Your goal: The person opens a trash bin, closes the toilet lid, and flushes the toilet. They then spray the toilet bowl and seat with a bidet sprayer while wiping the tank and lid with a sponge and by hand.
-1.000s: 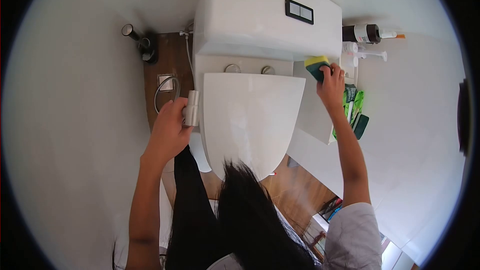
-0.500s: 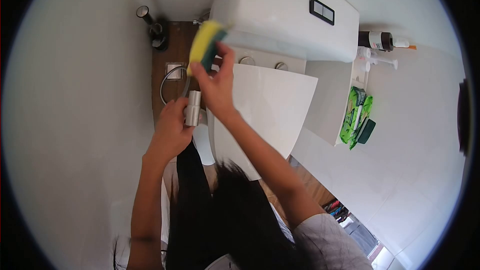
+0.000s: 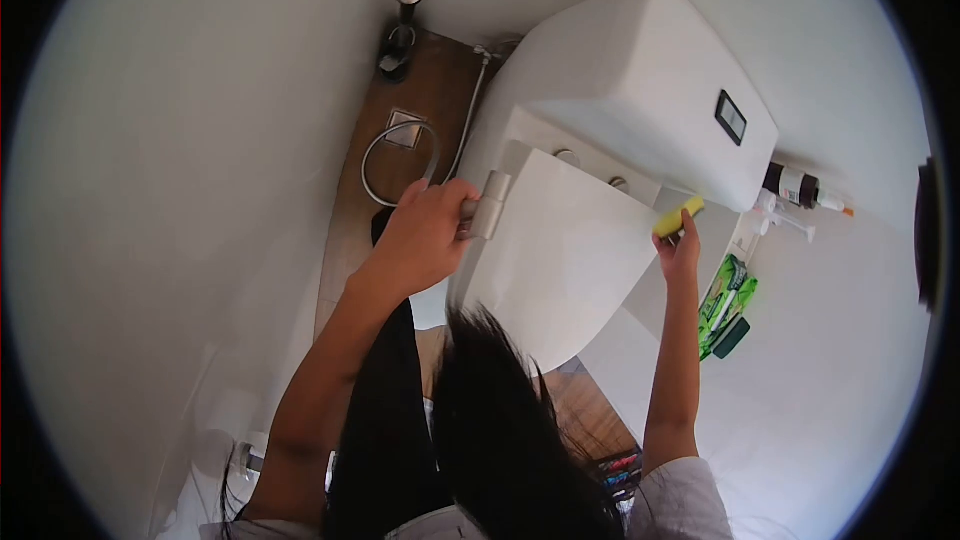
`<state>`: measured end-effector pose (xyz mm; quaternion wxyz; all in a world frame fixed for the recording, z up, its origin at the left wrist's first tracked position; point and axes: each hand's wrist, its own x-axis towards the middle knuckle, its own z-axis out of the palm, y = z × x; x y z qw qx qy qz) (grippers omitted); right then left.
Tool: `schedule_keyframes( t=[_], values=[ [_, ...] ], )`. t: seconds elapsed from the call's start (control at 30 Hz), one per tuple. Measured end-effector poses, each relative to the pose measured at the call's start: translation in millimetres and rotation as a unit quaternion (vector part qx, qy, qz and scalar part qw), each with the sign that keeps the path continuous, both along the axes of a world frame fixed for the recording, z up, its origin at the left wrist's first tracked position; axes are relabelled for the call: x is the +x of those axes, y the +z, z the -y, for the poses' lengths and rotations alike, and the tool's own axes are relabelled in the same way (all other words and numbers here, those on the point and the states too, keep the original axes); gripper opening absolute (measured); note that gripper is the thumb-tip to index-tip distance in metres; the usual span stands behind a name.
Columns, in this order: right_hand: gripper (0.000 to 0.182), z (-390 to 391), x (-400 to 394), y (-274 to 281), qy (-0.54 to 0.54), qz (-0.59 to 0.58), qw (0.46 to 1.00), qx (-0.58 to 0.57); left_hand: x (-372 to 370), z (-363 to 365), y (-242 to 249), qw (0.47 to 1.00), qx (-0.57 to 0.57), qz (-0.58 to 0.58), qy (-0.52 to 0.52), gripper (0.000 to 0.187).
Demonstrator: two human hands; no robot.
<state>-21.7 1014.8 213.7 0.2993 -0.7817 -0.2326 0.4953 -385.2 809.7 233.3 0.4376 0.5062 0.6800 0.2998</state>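
Note:
My left hand is closed round a brushed-metal sprayer, whose head points over the left edge of the white toilet lid. A metal hose loops on the floor behind that hand. Over by the lid's right back corner, my right hand grips a yellow sponge between thumb and fingers. The toilet lid is down, with the white tank behind it.
A toilet brush holder stands at the back left, near a square floor drain. Along the right side are a dark bottle, a green wipes packet and a dark green block. A wall rises at the left.
My right hand has carried the sponge from the left side of the toilet across to the right. My left hand and the sprayer have shifted right, and the view has turned.

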Motion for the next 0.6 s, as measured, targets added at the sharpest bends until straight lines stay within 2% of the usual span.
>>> schedule_keyframes(
  t=[0.07,0.13,0.17,0.2,0.23,0.27,0.3,0.33,0.4,0.47,0.53,0.6],
  values=[
    [0.032,1,-40,-15,0.004,-0.162,0.986,0.030,0,2,-2,1.000,0.006,0.007,0.002,0.033],
    [0.035,15,-95,-18,0.058,-0.286,0.953,-0.086,-3,8,-11,1.000,0.004,0.020,0.020,0.030],
    [0.032,33,-134,-3,0.248,-0.181,0.948,-0.080,-5,10,-15,0.999,0.008,0.032,0.031,0.028],
    [0.030,52,-171,11,0.426,-0.069,0.899,-0.071,-8,12,-16,0.999,0.006,0.033,0.032,0.028],
    [0.034,66,-197,9,0.529,0.024,0.845,0.081,-12,16,-18,0.998,0.003,0.028,0.056,0.025],
    [0.037,69,-221,3,0.608,0.114,0.751,0.231,-17,20,-19,0.997,0.001,0.021,0.081,0.023],
    [0.038,63,-246,5,0.646,0.257,0.627,0.352,-22,23,-21,0.996,-0.002,0.020,0.083,0.023],
    [0.039,51,-269,2,0.650,0.384,0.472,0.455,-27,28,-24,0.995,-0.029,0.031,0.091,0.022],
    [0.031,8,-302,-30,0.588,0.542,0.316,0.511,-35,37,-31,0.992,-0.064,0.040,0.103,0.022],
    [0.020,-29,-321,-43,0.591,0.627,0.248,0.443,-38,47,-39,0.991,-0.068,0.035,0.110,0.023],
    [0.017,-55,-327,-70,0.636,0.644,0.260,0.337,-39,53,-51,0.990,-0.057,0.030,0.123,0.023],
    [0.017,-68,-322,-103,0.647,0.643,0.239,0.334,-35,58,-64,0.990,-0.045,0.028,0.133,0.023]
  ],
)
